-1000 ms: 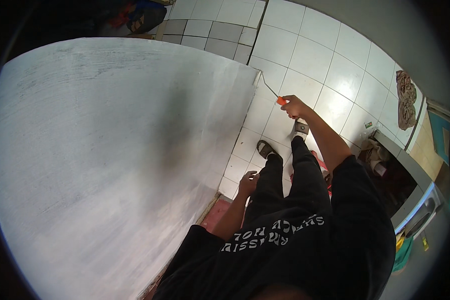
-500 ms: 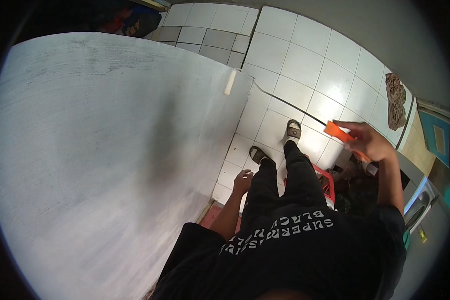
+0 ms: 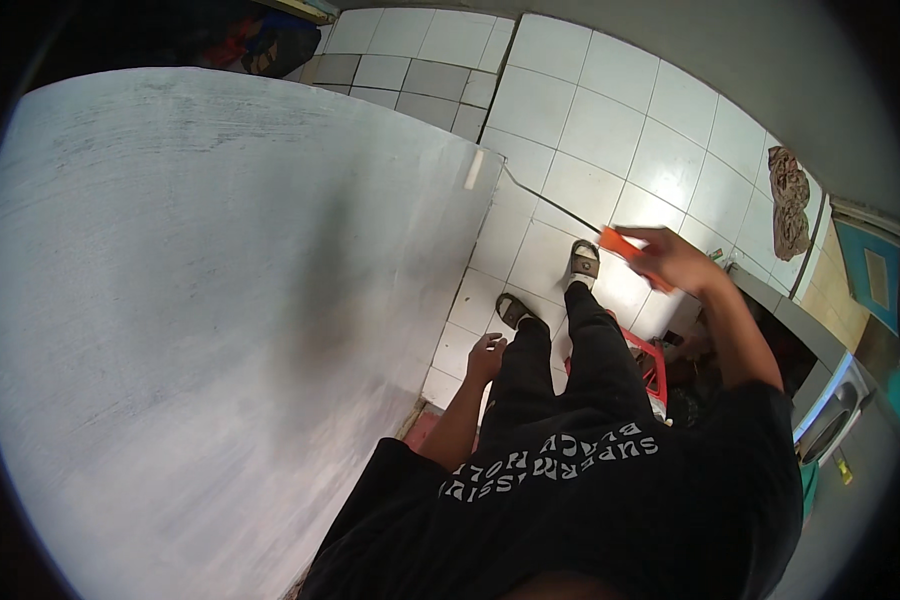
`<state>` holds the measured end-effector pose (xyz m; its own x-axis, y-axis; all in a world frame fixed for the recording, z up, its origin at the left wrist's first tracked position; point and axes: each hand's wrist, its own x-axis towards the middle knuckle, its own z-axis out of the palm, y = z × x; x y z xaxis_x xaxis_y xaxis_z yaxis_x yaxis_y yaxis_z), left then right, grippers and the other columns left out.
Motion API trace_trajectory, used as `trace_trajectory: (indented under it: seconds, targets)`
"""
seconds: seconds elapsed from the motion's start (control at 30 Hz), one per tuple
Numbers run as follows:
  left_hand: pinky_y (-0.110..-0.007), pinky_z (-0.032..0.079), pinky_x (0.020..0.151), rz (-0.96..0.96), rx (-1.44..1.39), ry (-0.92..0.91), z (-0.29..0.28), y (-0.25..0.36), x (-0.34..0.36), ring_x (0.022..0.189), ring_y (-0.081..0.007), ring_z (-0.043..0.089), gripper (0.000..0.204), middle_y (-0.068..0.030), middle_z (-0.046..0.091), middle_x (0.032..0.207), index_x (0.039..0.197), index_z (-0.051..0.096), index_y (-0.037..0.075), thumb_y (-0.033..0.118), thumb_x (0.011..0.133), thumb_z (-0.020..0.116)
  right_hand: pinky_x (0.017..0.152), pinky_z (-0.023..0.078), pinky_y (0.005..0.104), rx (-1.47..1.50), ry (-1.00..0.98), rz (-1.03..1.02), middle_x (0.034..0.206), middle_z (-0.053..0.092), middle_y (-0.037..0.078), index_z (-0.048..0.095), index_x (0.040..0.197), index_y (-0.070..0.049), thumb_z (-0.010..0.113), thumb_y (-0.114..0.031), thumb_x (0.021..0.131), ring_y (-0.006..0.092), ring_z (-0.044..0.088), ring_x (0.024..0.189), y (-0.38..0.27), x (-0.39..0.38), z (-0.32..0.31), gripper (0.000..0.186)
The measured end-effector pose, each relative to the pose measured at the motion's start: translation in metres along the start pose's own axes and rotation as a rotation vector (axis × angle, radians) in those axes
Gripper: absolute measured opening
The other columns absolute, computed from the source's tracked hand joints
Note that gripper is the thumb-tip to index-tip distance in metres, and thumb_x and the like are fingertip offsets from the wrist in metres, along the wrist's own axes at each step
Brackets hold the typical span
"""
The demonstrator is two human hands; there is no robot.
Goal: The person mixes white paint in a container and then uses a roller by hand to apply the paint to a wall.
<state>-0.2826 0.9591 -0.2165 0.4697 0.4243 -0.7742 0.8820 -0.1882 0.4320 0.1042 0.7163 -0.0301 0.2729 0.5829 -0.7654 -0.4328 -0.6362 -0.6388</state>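
My right hand [image 3: 682, 262] is closed around the orange handle [image 3: 622, 246] of a paint roller. Its thin dark rod reaches leftward to a small white roller head [image 3: 474, 170], which appears to rest on the pale grey-white wall [image 3: 220, 260] close to that wall's right edge. Beside my left thigh hangs my left hand [image 3: 487, 356], its fingers loosely apart and holding nothing. Streaky, uneven coating shows on the upper part of the wall.
White tiles [image 3: 610, 110] cover the floor under my sandaled feet [image 3: 585, 262]. A red plastic stool [image 3: 650, 365] stands by my right leg. A crumpled brown cloth [image 3: 790, 203] lies at the far right, and a metal sink [image 3: 832, 410] is at the right.
My right hand and the orange handle have moved left, toward the wall. The roller head has shifted slightly right and down. My left hand has hardly moved.
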Motion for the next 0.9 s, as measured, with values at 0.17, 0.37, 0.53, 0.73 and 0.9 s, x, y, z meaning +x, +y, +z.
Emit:
trace_trajectory:
  seconds: [0.17, 0.37, 0.53, 0.73, 0.9]
  targets:
    - [-0.039, 0.052, 0.083, 0.012, 0.04, 0.009, -0.005, -0.008, 0.007, 0.095, -0.0287, 0.068, 0.039, -0.0149, 0.07, 0.105, 0.117, 0.064, 0.006, 0.034, 0.09, 0.063, 0.045, 0.04, 0.0243, 0.167, -0.008, -0.074, 0.075, 0.061, 0.005, 0.049, 0.141, -0.003, 0.059, 0.004, 0.084, 0.0074, 0.049, 0.049, -0.03, -0.129, -0.018, 0.058]
    - [-0.039, 0.052, 0.084, -0.023, 0.002, -0.018, -0.002, 0.008, 0.006, 0.097, -0.0285, 0.067, 0.041, -0.0152, 0.07, 0.106, 0.119, 0.063, 0.006, 0.035, 0.09, 0.063, 0.044, 0.041, 0.0252, -0.063, 0.015, -0.066, 0.075, 0.062, 0.005, 0.045, 0.143, -0.003, 0.061, -0.001, 0.085, 0.0084, 0.049, 0.048, -0.012, -0.041, -0.005, 0.061]
    - [-0.039, 0.052, 0.085, -0.048, 0.0, -0.024, 0.005, 0.007, 0.002, 0.097, -0.0289, 0.067, 0.043, -0.0167, 0.069, 0.107, 0.119, 0.064, 0.006, 0.036, 0.089, 0.064, 0.042, 0.041, 0.0289, -0.015, 0.042, 0.001, 0.068, 0.057, 0.007, 0.046, 0.143, -0.006, 0.065, -0.01, 0.084, 0.0128, 0.052, 0.049, 0.068, 0.166, 0.014, 0.063]
    - [-0.036, 0.052, 0.085, -0.099, -0.052, -0.035, 0.007, 0.003, -0.011, 0.097, -0.0258, 0.066, 0.04, -0.0163, 0.067, 0.109, 0.12, 0.062, 0.005, 0.034, 0.093, 0.063, 0.035, 0.038, 0.0338, 0.169, -0.007, 0.08, 0.06, 0.054, 0.008, 0.058, 0.104, 0.003, 0.065, -0.011, 0.084, 0.0167, 0.051, 0.044, 0.114, 0.352, 0.029, 0.025]
    - [-0.037, 0.052, 0.086, -0.175, -0.011, -0.021, 0.011, -0.003, -0.015, 0.096, -0.0252, 0.065, 0.04, -0.0159, 0.067, 0.111, 0.122, 0.062, 0.006, 0.034, 0.093, 0.062, 0.035, 0.032, 0.0305, -0.005, -0.028, 0.135, 0.056, 0.044, 0.006, 0.049, 0.134, 0.001, 0.06, -0.006, 0.087, 0.0144, 0.042, 0.04, 0.129, 0.391, 0.025, 0.05]
